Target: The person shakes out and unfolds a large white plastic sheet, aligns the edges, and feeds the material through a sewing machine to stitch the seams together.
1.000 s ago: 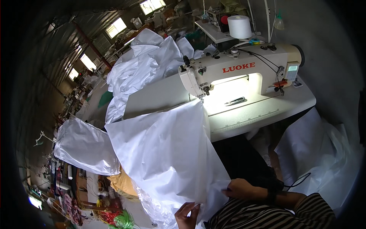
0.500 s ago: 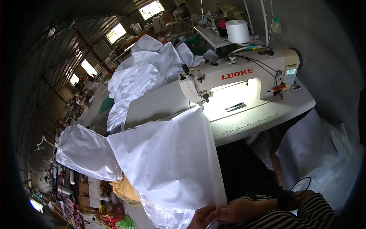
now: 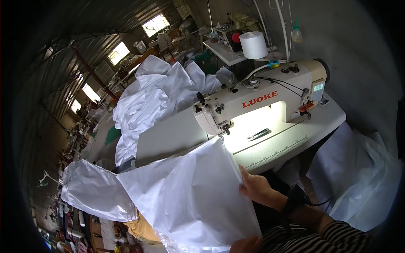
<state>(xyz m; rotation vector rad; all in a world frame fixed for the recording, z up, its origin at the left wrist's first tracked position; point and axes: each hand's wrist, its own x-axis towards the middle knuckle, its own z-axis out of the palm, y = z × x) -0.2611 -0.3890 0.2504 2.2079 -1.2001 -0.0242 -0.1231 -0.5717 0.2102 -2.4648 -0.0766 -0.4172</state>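
Observation:
A large sheet of white fabric hangs from the sewing machine toward me, its far corner under the needle area. My right hand grips the sheet's right edge just below the front of the machine table, thumb and fingers closed on it. Lower down, at the bottom of the view, my left hand holds the same edge near my body; its fingers are partly cut off by the frame. Thread snips lie on the lit machine bed under the arm.
Crumpled white fabric is heaped behind the machine table. A white bundle hangs at the left, above a yellow-brown bag. A thread cone stands behind the machine. More white sheeting lies at the right, beside the wall.
My right hand has moved up along the fabric's edge, away from my left hand, toward the machine. My left hand stays low at the edge. The view has shifted slightly.

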